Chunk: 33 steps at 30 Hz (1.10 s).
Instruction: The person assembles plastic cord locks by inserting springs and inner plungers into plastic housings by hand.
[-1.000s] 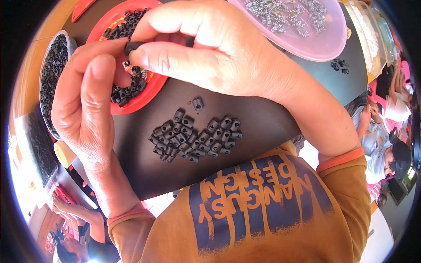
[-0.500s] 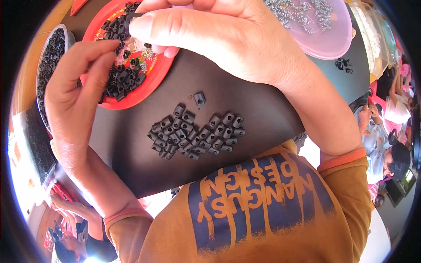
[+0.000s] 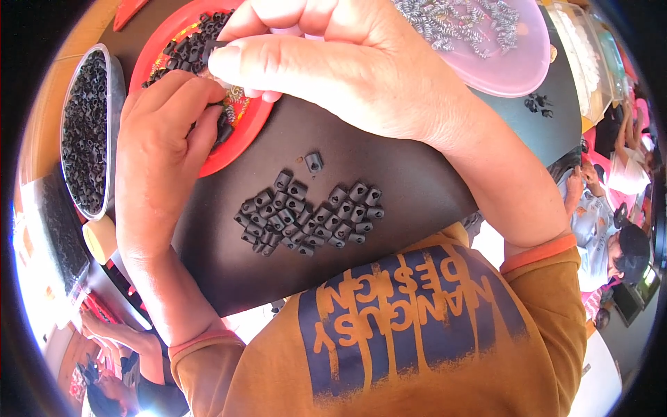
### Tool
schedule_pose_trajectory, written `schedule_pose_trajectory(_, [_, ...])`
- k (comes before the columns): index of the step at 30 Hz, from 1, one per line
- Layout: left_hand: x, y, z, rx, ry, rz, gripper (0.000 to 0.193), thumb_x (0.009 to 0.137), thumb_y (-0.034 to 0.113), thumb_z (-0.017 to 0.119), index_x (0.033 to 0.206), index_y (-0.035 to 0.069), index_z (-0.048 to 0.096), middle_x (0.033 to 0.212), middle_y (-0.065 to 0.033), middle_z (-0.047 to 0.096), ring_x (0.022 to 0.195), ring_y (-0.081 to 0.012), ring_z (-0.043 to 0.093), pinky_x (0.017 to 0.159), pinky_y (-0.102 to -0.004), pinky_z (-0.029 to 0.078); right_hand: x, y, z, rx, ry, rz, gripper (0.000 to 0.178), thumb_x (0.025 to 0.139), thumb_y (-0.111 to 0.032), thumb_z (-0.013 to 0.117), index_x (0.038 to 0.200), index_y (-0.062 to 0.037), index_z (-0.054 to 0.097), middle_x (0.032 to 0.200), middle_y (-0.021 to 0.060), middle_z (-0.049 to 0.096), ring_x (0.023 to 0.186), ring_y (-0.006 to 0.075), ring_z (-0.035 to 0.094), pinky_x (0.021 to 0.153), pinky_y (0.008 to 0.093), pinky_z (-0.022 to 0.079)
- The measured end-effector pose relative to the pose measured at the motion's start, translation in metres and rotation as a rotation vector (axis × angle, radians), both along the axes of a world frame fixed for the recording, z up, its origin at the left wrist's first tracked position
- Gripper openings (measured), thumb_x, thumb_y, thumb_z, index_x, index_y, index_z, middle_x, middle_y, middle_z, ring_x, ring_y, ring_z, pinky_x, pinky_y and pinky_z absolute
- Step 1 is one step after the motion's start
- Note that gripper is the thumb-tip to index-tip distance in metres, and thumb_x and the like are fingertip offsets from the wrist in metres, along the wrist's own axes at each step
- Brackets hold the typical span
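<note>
My right hand [image 3: 347,76] is over the red plate [image 3: 240,149], thumb and fingers pinched on a small black plastic piece [image 3: 218,44], mostly hidden. Close against its thumb tip, my left hand [image 3: 163,118] has its fingertips pressed together; what they hold cannot be made out. Loose black pieces [image 3: 201,38] lie on the plate under both hands. Nearer me on the dark table, small black barrel-shaped pieces with a hole, like cord-lock parts [image 3: 306,215], are grouped close together. One single black piece [image 3: 314,162] rests just beyond the group.
At the left stands a clear oval tub [image 3: 111,139] of black parts. A pink translucent bowl [image 3: 514,80] with small metal springs [image 3: 479,24] is at the far right. A few black bits [image 3: 539,104] lie beside it. Other people sit at both sides.
My left hand has moved right and in to my right hand's thumb, and its fingers have closed. The tub at the left is now more exposed. My right hand has barely moved.
</note>
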State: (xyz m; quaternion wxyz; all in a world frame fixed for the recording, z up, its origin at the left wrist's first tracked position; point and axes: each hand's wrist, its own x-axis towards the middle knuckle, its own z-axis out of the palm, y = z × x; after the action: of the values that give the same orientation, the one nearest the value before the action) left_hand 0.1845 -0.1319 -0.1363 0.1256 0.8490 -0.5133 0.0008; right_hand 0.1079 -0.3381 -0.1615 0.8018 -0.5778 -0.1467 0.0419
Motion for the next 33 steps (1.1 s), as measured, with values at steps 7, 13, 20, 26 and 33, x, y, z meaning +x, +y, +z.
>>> schedule_pose_trajectory(7, [-0.007,0.007,-0.001,-0.370,0.526,0.352,0.013,0.085,-0.004,0.063,0.096,0.002,0.063,0.088,-0.0017,0.065,0.081,-0.0088,0.059,0.073,-0.0231,0.047,-0.001,0.003,0.002,-0.067,-0.001,-0.031,0.020,0.099,-0.019,0.055,0.090,-0.0011,0.060,0.073,-0.0004,0.056,0.064,0.0026,0.047,0.054,0.0185,0.037])
schedule_pose_trajectory(13, [-0.013,0.006,0.006,-0.785,0.930,0.290,0.025,0.092,0.000,0.057,0.116,-0.004,0.061,0.095,-0.0024,0.063,0.080,-0.0059,0.055,0.070,-0.0176,0.043,-0.003,0.003,0.002,0.007,0.050,0.017,0.016,0.098,-0.015,0.056,0.092,-0.0014,0.059,0.073,-0.0019,0.055,0.064,0.0018,0.046,0.053,0.0177,0.037])
schedule_pose_trajectory(20, [-0.014,0.008,0.003,-0.820,1.084,0.439,0.026,0.095,0.010,0.058,0.118,-0.002,0.059,0.109,-0.0099,0.064,0.098,-0.0153,0.061,0.092,-0.0274,0.049,-0.002,0.006,0.004,0.014,0.065,0.029,0.019,0.099,-0.017,0.056,0.090,-0.0006,0.060,0.072,-0.0004,0.057,0.064,0.0033,0.048,0.054,0.0196,0.039])
schedule_pose_trajectory(26, [-0.017,0.004,-0.005,-0.987,1.333,0.321,0.025,0.096,0.009,0.057,0.118,-0.002,0.059,0.110,-0.0093,0.064,0.097,-0.0145,0.061,0.093,-0.0286,0.049,0.002,0.011,-0.002,-0.340,-0.143,-0.189,0.023,0.088,-0.020,0.063,0.097,0.0007,0.067,0.079,0.0149,0.067,0.073,0.0217,0.065,0.068,0.0324,0.050])
schedule_pose_trajectory(33, [-0.018,0.002,0.000,-0.896,1.267,0.211,0.025,0.096,0.008,0.055,0.118,-0.004,0.060,0.104,-0.0058,0.064,0.074,-0.0073,0.050,0.075,-0.0196,0.045,0.003,0.013,-0.007,-0.340,-0.202,-0.213,0.021,0.090,-0.020,0.062,0.096,-0.0011,0.066,0.081,0.0162,0.067,0.074,0.0268,0.067,0.067,0.0349,0.051])
